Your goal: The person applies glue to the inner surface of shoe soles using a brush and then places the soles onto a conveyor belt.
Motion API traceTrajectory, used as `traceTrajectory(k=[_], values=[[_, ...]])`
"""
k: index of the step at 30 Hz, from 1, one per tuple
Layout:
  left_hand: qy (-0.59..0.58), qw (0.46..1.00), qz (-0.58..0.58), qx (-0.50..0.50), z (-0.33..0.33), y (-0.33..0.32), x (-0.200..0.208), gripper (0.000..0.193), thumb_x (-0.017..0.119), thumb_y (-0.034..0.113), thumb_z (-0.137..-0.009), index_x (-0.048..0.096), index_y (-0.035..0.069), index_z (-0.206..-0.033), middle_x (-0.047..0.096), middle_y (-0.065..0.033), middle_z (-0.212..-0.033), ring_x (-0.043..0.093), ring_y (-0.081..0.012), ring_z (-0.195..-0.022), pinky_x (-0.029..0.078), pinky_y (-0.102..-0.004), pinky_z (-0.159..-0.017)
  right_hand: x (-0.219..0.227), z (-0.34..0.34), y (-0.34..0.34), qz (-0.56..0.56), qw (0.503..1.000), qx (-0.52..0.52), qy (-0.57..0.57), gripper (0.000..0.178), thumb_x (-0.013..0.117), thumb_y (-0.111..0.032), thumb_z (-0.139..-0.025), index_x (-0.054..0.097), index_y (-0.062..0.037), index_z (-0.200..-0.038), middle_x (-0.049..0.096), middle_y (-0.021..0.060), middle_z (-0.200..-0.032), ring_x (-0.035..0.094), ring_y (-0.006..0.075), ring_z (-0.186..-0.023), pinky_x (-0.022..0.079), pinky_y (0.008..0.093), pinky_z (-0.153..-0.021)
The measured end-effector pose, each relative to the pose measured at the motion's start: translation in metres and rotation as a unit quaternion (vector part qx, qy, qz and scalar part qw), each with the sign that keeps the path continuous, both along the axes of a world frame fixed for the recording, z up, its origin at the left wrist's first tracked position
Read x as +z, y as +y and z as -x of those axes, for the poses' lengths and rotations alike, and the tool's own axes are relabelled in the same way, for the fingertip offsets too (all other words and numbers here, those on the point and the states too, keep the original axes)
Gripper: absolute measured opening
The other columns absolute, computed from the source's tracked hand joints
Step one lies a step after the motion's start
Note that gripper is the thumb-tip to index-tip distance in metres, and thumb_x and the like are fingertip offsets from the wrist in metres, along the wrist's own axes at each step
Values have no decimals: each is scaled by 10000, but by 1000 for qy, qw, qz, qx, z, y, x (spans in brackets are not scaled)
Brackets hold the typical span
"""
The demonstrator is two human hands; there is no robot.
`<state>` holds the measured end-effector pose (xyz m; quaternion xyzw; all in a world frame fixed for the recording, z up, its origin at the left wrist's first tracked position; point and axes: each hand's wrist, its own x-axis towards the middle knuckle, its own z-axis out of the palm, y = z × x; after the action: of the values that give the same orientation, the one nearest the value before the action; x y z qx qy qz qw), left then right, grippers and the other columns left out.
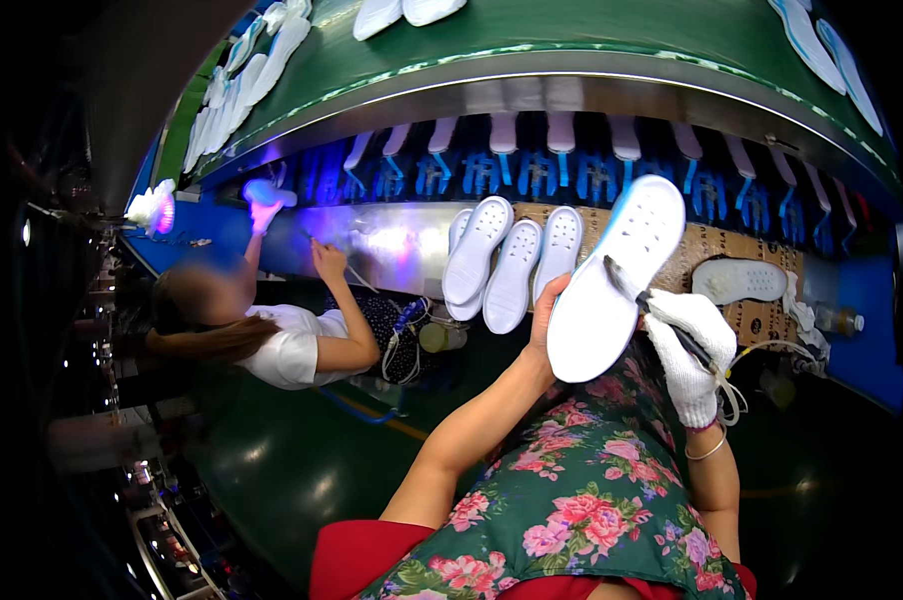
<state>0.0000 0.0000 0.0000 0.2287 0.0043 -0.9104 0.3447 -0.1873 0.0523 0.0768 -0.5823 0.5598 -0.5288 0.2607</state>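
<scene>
My bare left hand grips a white shoe sole by its left edge, thumb showing at the rim. The sole is tilted in front of me, with small holes in its upper half and a blue edge. In my white-gloved right hand is a dark-tipped brush with a thin clear tube trailing by the wrist. The brush tip lies over the middle of the sole; whether it touches is hard to tell. Several white soles lie left of it on the bench.
A yellowish-white sole lies on the cardboard at right, near a clear bottle. Behind runs a row of racks under a green conveyor belt carrying more soles. On the left, a co-worker holds up a sole.
</scene>
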Motion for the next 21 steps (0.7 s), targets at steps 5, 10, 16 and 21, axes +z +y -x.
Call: traceTrajectory(k=[5,10,16,21], values=[[67,993,92,40,37,6,4,850,582,600,-863,362,79,-1499,505,-226,-1424,515,-369,-1297,427,-479,-1092,7,9,-3,49,997,-26,47,195,763,-1,-766,749,-4,-961,738,133,-897,707,240,-784,543,320,-714],[-4,997,46,59,33,9,3,890,494,738,-873,368,124,-1504,513,-162,-1431,511,-330,-1305,408,-492,-1104,17,7,-16,120,992,-14,21,227,766,-21,-754,750,-15,-980,741,132,-943,715,260,-835,559,336,-750],[-71,993,87,33,44,27,2,878,531,700,-856,351,153,-1519,474,-131,-1476,490,-331,-1329,403,-525,-1112,16,17,-22,161,987,9,7,294,692,-85,-849,717,-31,-1137,728,129,-1086,702,292,-996,553,388,-886],[-131,986,103,10,48,26,9,887,508,689,-871,330,117,-1526,446,-154,-1494,454,-340,-1358,366,-516,-1136,10,-5,-17,182,977,-34,103,328,724,-45,-762,733,-22,-1090,724,145,-973,706,301,-877,554,375,-783]])
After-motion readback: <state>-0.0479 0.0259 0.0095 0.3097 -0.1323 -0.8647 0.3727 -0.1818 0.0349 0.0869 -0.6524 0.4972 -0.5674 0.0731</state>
